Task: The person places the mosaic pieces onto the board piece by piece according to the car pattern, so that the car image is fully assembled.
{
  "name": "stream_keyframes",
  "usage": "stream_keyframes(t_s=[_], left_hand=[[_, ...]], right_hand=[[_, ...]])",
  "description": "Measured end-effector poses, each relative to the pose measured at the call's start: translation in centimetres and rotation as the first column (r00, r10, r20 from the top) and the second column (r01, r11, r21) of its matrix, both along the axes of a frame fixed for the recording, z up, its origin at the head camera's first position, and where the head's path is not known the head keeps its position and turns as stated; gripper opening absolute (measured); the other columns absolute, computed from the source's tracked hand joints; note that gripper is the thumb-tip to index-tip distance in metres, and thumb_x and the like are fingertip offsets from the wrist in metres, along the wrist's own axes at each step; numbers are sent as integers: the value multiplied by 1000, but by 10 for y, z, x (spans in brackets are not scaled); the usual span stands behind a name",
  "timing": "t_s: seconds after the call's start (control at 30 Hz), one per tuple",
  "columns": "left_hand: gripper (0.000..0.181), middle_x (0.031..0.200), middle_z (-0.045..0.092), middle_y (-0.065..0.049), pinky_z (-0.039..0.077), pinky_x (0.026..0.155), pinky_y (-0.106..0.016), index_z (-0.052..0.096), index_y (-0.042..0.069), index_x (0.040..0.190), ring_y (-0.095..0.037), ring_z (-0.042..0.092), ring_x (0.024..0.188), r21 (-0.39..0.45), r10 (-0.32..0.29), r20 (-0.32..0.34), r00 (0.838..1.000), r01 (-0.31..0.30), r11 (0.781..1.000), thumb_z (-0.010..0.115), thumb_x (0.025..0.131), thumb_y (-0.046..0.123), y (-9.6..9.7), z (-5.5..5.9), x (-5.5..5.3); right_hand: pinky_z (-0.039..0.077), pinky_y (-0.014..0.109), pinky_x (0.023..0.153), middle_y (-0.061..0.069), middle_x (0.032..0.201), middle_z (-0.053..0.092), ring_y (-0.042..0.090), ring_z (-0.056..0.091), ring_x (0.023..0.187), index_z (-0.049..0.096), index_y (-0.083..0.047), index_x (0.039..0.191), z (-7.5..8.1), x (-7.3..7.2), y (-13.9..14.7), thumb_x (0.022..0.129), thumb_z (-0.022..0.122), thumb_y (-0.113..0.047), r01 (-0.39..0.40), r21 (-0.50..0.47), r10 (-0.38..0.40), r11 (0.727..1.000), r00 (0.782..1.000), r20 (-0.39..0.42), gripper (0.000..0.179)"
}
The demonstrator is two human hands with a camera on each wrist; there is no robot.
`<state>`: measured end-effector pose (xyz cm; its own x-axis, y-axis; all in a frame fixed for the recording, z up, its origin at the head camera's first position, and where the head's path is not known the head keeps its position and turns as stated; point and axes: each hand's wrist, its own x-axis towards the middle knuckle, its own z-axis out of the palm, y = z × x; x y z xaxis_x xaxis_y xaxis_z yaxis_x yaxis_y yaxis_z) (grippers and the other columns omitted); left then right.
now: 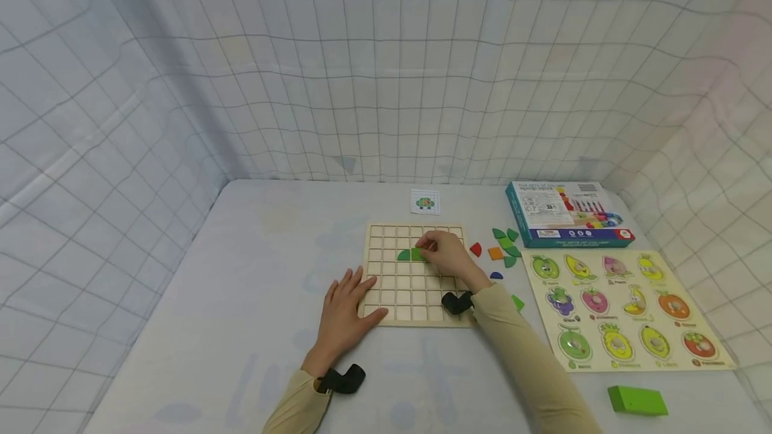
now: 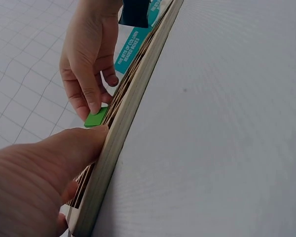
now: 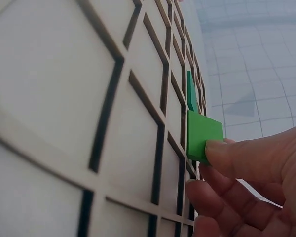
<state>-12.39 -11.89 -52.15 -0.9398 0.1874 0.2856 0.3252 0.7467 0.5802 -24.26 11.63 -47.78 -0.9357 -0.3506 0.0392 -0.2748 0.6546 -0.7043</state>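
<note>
A wooden grid board (image 1: 389, 297) lies flat on the table. My right hand (image 1: 447, 254) is over its upper part and pinches a light green square tile (image 3: 203, 132) between thumb and fingers, close over the grid. Just left of that tile, a darker green quarter-round piece (image 1: 404, 256) sits in a cell. My left hand (image 1: 345, 310) rests on the board's lower left edge with fingers spread. In the left wrist view its thumb (image 2: 84, 143) presses along the rim. Above the board lies a small pattern card (image 1: 425, 201) with a green figure on a grid.
Right of the board are several loose pieces, among them an orange square (image 1: 496, 254), a red wedge (image 1: 476, 249) and a blue half-round (image 1: 496, 275). Beyond them stand a toy box (image 1: 573, 215) and a fruit puzzle board (image 1: 627, 310). A green block (image 1: 637, 400) lies nearer me.
</note>
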Motion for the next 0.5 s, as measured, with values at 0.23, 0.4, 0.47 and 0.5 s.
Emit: stream_keyframes(t_s=[0.23,0.4,0.47,0.5], left_hand=[[64,147,37,-15,12,109,-52,54,13,137,-32,23,139,3,-9,-7,1000,9,1000,70,83,44,-1,0,-2],[64,147,37,-15,12,110,-52,54,13,136,-32,23,139,-2,-4,4,1000,4,1000,70,83,45,-1,1,-1],[65,147,37,-15,12,110,-52,54,13,136,-31,23,139,-3,-4,6,1000,4,1000,70,82,45,-2,1,-1],[65,147,37,-15,12,110,-52,54,13,136,-32,24,139,-3,-3,5,1000,3,1000,70,82,45,-2,1,-1]], right_hand=[[48,35,74,1,91,60,18,55,82,70,-9,96,0,-1,-1,83,72,-8,-3,23,2,1000,999,47,13],[46,35,74,3,92,57,19,51,83,72,-8,100,1,0,0,84,72,-9,-26,59,24,998,999,29,17],[45,34,72,3,91,56,18,49,82,73,-8,103,1,2,0,84,71,-10,-26,71,24,997,999,28,19],[44,33,70,3,91,56,18,48,81,74,-8,104,1,2,1,84,71,-9,-25,69,23,997,999,32,20]])
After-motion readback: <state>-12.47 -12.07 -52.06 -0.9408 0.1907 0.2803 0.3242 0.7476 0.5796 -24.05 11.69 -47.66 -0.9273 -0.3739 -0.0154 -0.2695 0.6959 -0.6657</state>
